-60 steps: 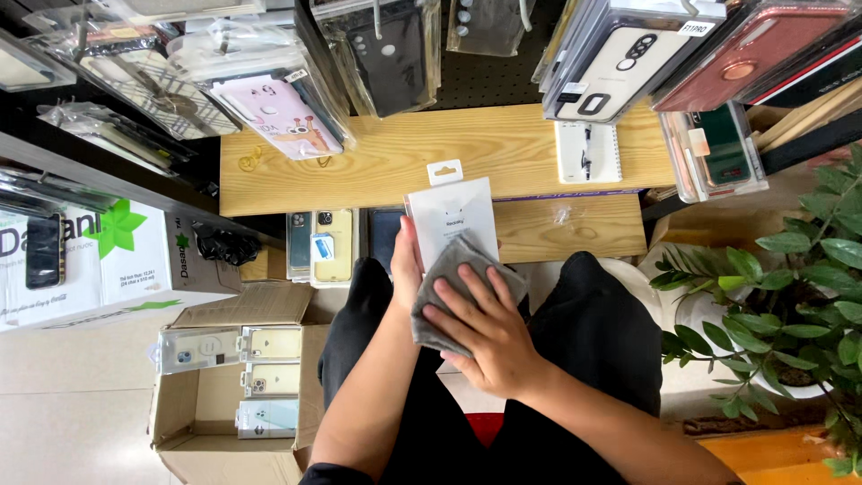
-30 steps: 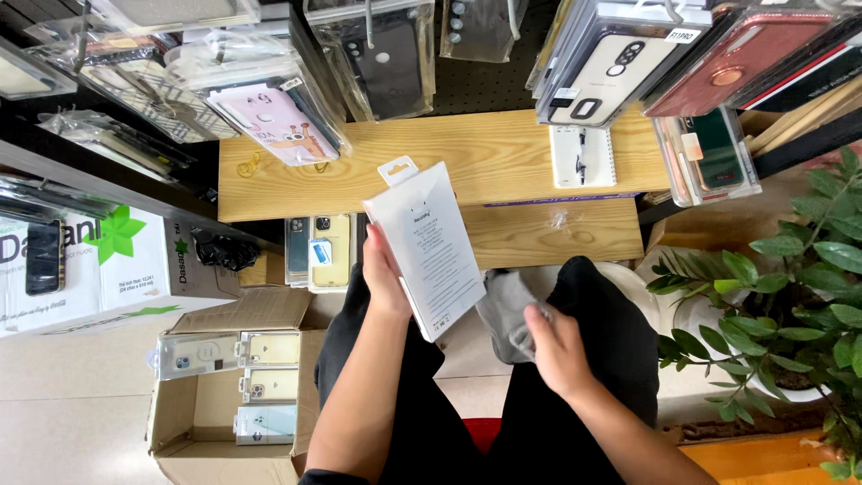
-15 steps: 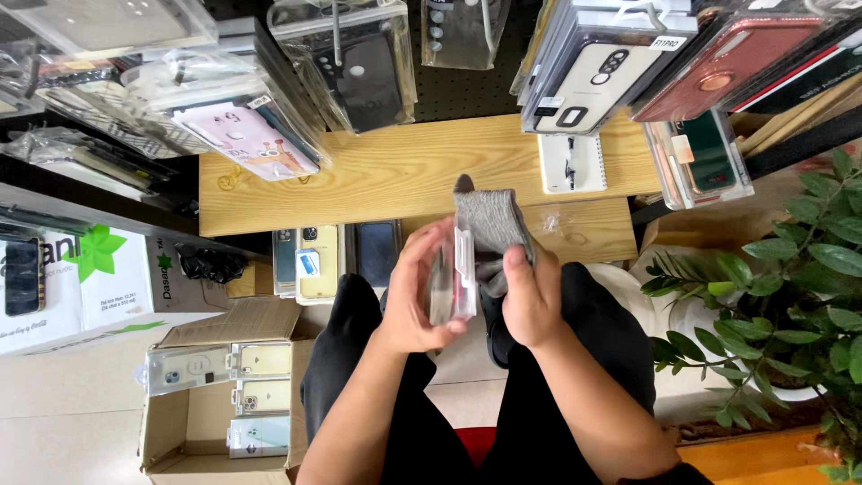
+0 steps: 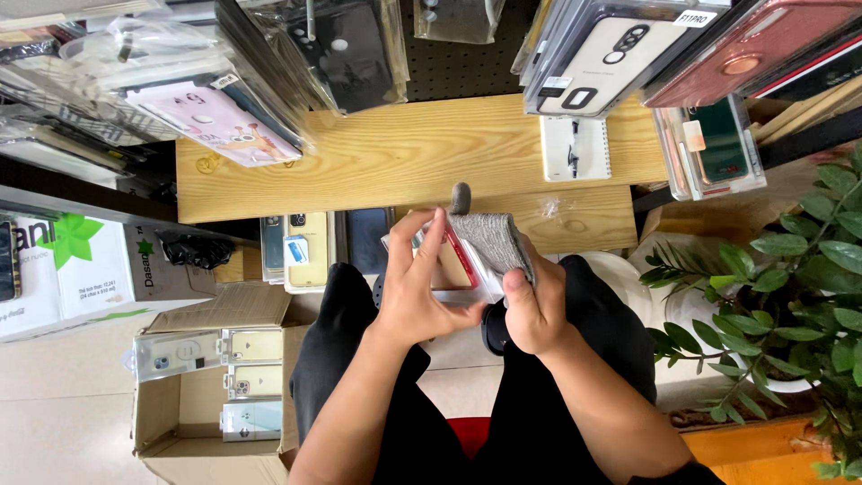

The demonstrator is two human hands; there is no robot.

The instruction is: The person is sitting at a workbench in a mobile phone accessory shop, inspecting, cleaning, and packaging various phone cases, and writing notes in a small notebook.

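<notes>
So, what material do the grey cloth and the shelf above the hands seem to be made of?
The grey cloth looks like soft woven or microfibre fabric: matte, finely textured, folding around the right hand. The shelf looks like light wood or wood-look laminate, with visible grain and a smooth surface.

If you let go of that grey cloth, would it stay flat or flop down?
It would probably flop: the grey cloth already bends over the edge of the packaged phone case where the right hand presses it. It looks thin and light, and its knitted-looking surface seems grippy rather than slippery. The left hand steadies the stiffer case.
</notes>
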